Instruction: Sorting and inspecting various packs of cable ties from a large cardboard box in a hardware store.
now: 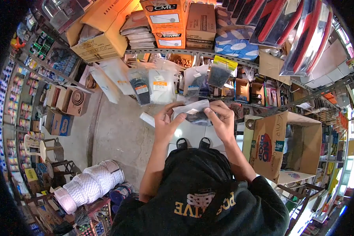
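Between my two hands is a clear plastic bag (194, 108) with a small white label and something dark inside. My left hand (169, 116) pinches its left top corner between thumb and fingers. On the opposite corner, my right hand (222, 116) grips the same top edge. What the dark contents are, I cannot tell. Just beyond the hands, a row of hanging plastic packets faces me, among them a white packet with an orange label (162, 87), a dark packet (140, 87) and a yellow-topped packet (222, 70).
Orange cartons (168, 23) and an open cardboard box (98, 41) stand on the shelf above the packets. At right is a large open carton (301, 147). A big spool of white rope (91, 183) lies at lower left, near a plastic chair (37, 146). Packaged red-handled tools (306, 44) hang upper right.
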Demonstrator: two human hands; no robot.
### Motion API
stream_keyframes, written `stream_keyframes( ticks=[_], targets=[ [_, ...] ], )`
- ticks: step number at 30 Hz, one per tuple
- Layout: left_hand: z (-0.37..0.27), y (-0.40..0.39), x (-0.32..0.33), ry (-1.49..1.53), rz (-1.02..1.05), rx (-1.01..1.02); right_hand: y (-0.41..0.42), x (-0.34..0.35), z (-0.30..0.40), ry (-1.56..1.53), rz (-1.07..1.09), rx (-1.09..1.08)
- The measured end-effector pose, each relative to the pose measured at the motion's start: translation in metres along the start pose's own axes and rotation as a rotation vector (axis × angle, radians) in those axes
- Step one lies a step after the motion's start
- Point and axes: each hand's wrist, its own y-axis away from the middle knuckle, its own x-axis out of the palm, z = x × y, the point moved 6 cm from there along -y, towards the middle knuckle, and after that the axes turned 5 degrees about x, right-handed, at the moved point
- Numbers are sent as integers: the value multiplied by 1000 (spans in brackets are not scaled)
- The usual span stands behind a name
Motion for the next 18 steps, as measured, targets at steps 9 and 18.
stream_keyframes(
  ticks=[9,18],
  targets=[
    [24,-13,21,-135,-23,-114,-18,-9,-11,87,76,69],
    [38,-30,22,-188,-96,-155,-47,3,-29,48,128,93]
  ],
)
